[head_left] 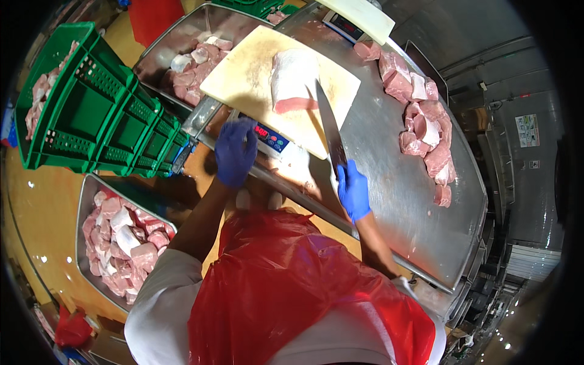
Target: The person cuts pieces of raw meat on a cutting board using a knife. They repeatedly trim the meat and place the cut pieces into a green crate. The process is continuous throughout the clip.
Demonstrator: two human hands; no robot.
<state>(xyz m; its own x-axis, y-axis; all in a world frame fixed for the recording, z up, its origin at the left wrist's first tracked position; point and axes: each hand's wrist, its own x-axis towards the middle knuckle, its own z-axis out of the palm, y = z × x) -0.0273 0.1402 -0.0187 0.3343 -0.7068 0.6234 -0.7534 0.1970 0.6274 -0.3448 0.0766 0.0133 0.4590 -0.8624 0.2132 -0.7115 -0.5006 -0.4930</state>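
Observation:
My right hand (354,193), in a blue glove, grips a long knife (330,125) whose blade points away from me over the right side of the cutting board (243,78). On that board lies a piece of meat (295,79), white fat on top and a pink cut face towards me. The blade's tip is beside the meat's right edge; whether they touch I cannot tell. My left hand (235,153), also blue-gloved, hovers by the digital scale (271,140) at the board's near edge. Its fingers are loosely bent and apart, with nothing visible in them.
Cut meat chunks (426,131) lie along the right of the metal table (389,201). Meat fills metal tubs at far left (149,58) and near left (82,243). Stacked green crates (91,109) lean between them. Another scale (344,25) with a white board stands at the back.

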